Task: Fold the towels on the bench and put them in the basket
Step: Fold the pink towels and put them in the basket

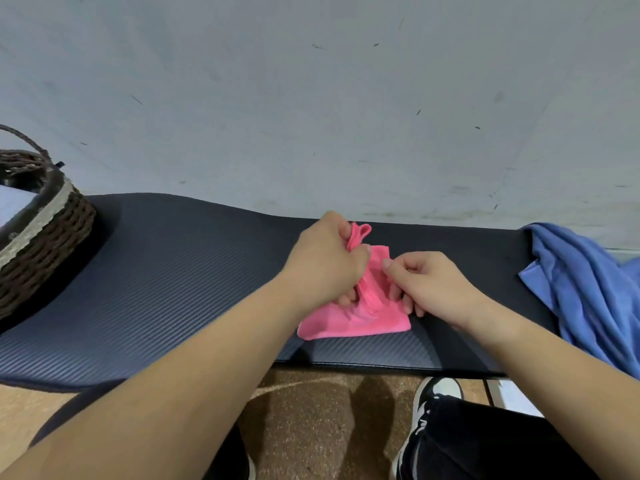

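While left hand (322, 261) grips pink towel (356, 320), basket (52, 244) half cut off

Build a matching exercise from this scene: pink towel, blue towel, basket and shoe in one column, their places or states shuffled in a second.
Things:
1. pink towel
2. blue towel
3. basket
4. shoe

Places or states:
a. on the floor in front of the bench
b. at the bench's left end
c. mid-bench, held by the left hand and right hand
d. loose heap at the bench's right end

Pairs: 1-c, 2-d, 3-b, 4-a.
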A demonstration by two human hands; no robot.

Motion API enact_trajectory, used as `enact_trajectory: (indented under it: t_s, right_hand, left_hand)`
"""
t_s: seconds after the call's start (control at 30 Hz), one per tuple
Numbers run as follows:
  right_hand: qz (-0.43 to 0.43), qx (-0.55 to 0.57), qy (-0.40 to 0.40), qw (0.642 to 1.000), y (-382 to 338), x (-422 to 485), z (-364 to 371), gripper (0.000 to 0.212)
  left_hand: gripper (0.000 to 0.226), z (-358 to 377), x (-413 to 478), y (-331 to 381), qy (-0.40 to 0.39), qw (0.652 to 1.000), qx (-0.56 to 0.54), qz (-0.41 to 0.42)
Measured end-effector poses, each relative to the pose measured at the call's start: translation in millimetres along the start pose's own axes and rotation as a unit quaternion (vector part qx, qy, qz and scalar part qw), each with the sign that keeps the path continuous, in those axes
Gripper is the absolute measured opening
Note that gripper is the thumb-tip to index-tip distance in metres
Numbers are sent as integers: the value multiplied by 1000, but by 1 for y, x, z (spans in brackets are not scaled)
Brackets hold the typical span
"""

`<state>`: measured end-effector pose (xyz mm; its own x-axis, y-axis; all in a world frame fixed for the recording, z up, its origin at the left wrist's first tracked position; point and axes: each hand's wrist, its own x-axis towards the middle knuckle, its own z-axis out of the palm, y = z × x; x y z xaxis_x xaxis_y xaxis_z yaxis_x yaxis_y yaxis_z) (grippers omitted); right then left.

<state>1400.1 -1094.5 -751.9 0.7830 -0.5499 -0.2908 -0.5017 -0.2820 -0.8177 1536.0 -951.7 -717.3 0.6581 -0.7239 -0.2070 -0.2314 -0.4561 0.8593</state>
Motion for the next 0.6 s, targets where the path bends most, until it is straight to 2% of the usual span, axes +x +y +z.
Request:
enact_trajectory:
  t_s: [0.17, 0.3, 0.37, 0.43, 0.53, 0.6]
  right_hand:
    - [52, 97, -1, 994, 12, 6, -10, 41]
    - [58, 101, 0, 993, 17, 9, -10, 41]
    - [55, 82, 7, 995, 14, 11, -7, 42]
    - [61, 48, 12, 997, 11, 13, -4, 45]
    - [73, -28, 26, 997, 9, 16, 2, 47]
    - [43, -124, 54, 990, 6, 16, 4, 44]
  left_hand:
    - [21, 35, 18, -1, -33, 997, 69, 0]
    - [41, 43, 16, -9, -110, 993, 34, -39]
    - [45, 36, 12, -10, -126, 992, 9, -28]
    - [43, 21, 7, -12, -95, 995, 25, -2]
    - [35, -9, 5, -25, 34, 980, 189, 48]
    - [40, -24, 0, -36, 46, 965, 259, -6]
